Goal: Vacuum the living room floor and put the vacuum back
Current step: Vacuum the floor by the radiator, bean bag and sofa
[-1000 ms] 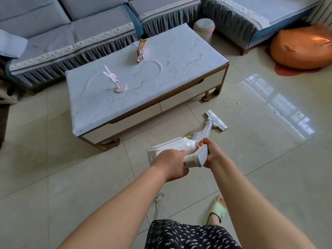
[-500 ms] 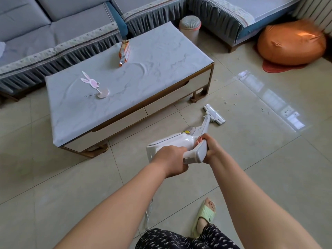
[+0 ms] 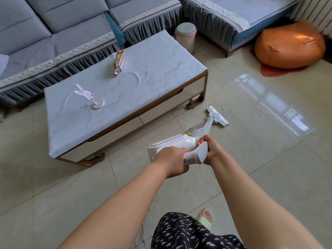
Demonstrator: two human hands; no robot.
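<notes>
I hold a white stick vacuum out in front of me with both hands. My left hand is wrapped around the rear of its body and handle. Around the front of the grey handle grip, my right hand is closed. The vacuum's tube slopes down to its flat floor head, which rests on the beige tiled floor just right of the coffee table's near right leg. Small white crumbs lie scattered on the tiles beyond the head.
A marble-topped coffee table carries a pink rabbit stand and an orange snack packet. Grey sofas line the back. A small bin and an orange beanbag stand far right. A white cord trails by my feet.
The floor head has slid away from me, toward the crumbs and past the table leg. My view has shifted, so the table sits more to the right in frame.
</notes>
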